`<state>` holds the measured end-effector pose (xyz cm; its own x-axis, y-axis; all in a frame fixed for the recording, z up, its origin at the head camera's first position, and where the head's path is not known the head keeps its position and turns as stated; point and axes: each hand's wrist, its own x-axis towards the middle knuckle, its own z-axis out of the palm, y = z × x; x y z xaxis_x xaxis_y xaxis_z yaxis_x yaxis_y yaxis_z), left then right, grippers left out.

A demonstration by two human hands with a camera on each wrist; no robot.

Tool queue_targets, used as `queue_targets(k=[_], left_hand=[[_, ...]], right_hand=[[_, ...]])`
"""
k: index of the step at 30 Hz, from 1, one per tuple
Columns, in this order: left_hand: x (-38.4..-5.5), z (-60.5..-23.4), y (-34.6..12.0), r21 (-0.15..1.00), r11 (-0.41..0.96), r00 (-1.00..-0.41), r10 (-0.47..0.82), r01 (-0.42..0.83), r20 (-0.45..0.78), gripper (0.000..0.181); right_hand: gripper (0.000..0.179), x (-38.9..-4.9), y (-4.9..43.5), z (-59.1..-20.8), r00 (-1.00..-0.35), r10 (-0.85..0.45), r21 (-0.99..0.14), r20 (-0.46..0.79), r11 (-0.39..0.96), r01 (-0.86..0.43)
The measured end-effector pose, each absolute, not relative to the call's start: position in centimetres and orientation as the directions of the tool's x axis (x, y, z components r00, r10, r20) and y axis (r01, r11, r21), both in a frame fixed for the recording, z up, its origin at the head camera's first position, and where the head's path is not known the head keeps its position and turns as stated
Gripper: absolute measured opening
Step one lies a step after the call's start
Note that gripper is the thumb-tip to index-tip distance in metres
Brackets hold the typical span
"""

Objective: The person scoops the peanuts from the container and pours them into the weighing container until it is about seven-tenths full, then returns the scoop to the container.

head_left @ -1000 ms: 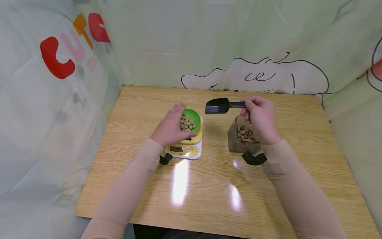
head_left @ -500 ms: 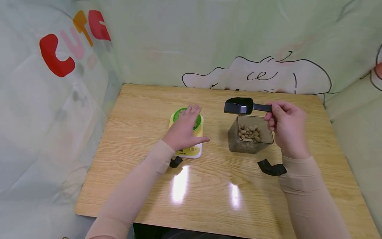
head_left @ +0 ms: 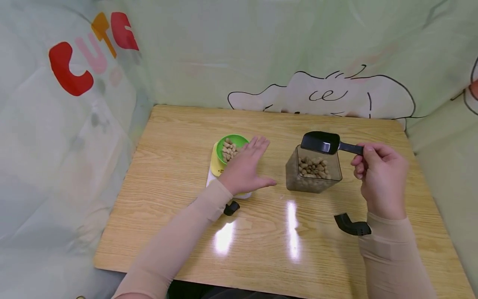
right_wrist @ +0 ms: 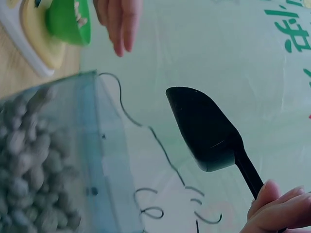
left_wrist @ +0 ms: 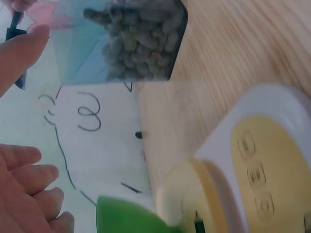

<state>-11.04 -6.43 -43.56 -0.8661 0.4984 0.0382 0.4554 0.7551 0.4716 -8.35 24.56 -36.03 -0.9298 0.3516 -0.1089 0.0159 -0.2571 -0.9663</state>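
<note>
My right hand [head_left: 384,178] grips the handle of a black scoop [head_left: 320,142], whose blade overlaps the back rim of a see-through bin [head_left: 304,185] in the head view. Unshelled peanuts [head_left: 313,167] lie inside that bin. My left hand [head_left: 244,168] is spread with straight fingers and holds nothing. It hovers over the right side of a yellow and white kitchen scale [head_left: 217,165], hiding much of it. On the scale stands a green bowl [head_left: 233,137] with peanuts in it. In the right wrist view the scoop [right_wrist: 204,128] hangs tilted beside the bin [right_wrist: 109,165].
Both stand on a wooden table [head_left: 168,166], the bin to the right of the scale. A printed curtain [head_left: 261,50] rises behind the table's back edge. Black wrist mounts [head_left: 352,226] stick out under both forearms.
My right hand has moved right and nearer to me, carrying the scoop from left of the bin to over its back rim. My left hand has slid right, uncovering the bowl's left side.
</note>
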Motion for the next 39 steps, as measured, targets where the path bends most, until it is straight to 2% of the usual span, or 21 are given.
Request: queue_targets(k=[8, 17, 19, 24, 28, 33, 39], left_hand=[[-11.1, -43.9, -3.5, 0.496, 0.735, -0.853, 0.521, 0.463, 0.024, 0.123], [-11.8, -44.8, -0.4, 0.484, 0.746, -0.844, 0.535, 0.458, -0.026, 0.123], [-11.9, -44.9, 0.0, 0.478, 0.748, -0.841, 0.541, 0.461, -0.035, 0.124], [-12.2, -45.1, 0.6, 0.463, 0.757, -0.841, 0.539, 0.461, -0.046, 0.126], [-12.4, -45.3, 1.0, 0.493, 0.750, -0.848, 0.528, 0.442, -0.043, 0.129], [-12.6, -45.4, 1.6, 0.537, 0.739, -0.857, 0.512, 0.407, -0.055, 0.131], [-12.8, -45.2, 2.2, 0.539, 0.749, -0.862, 0.501, 0.385, -0.081, 0.127]], right_hand=[[0.020, -7.4, 25.8, -37.0, -0.894, 0.429, -0.985, -0.130, -0.160, 0.067], [0.021, -6.8, 25.9, -38.0, -0.875, 0.482, -0.992, -0.047, 0.082, 0.099], [0.021, -6.8, 25.8, -38.0, -0.877, 0.480, -0.974, -0.015, 0.191, 0.122], [0.025, -6.7, 25.7, -37.7, -0.898, 0.433, -0.833, 0.083, 0.525, 0.176], [0.028, -6.9, 25.5, -37.4, -0.914, 0.369, -0.725, 0.170, 0.675, 0.137], [0.027, -7.2, 25.1, -37.6, -0.898, 0.260, -0.589, 0.354, 0.808, 0.002], [0.027, -7.1, 23.9, -38.3, -0.808, 0.022, -0.338, 0.589, 0.915, -0.221]])
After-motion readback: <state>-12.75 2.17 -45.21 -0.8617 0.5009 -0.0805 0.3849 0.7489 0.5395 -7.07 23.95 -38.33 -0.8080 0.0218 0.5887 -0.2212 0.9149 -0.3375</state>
